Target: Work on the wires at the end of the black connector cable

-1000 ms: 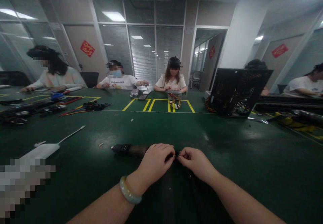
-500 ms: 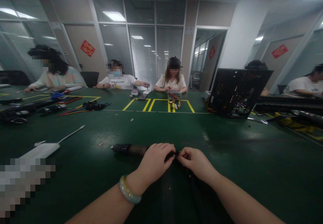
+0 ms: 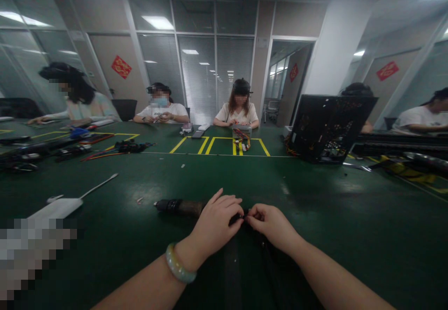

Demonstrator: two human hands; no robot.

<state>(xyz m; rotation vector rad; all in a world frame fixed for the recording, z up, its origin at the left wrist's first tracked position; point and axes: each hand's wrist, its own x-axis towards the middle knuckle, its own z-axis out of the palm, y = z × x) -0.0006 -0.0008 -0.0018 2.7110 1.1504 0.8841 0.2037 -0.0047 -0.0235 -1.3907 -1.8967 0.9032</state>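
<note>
A dark electric screwdriver (image 3: 189, 208) lies on the green table in front of me, its tip pointing left. My left hand (image 3: 215, 219) is closed around its rear part, with one finger lifted off. Close to the left fingertips, my right hand (image 3: 271, 221) pinches a small dark piece at the screwdriver's rear end, which looks like a cable plug. Its exact shape is hidden by the fingers. A dark cable (image 3: 263, 244) runs from below the right hand toward me, hard to see against the table.
A black computer case (image 3: 329, 128) stands at the right back. Bundled cables (image 3: 129, 147) lie at the left, a white object with a thin rod (image 3: 66, 205) nearer. A power supply with coloured wires (image 3: 242, 135) sits before a co-worker (image 3: 238, 109). Other people sit around the table.
A finger of my left hand has lifted from the screwdriver; my right hand stays in place. Across the table, the masked co-worker has drawn an outstretched arm back to the body.
</note>
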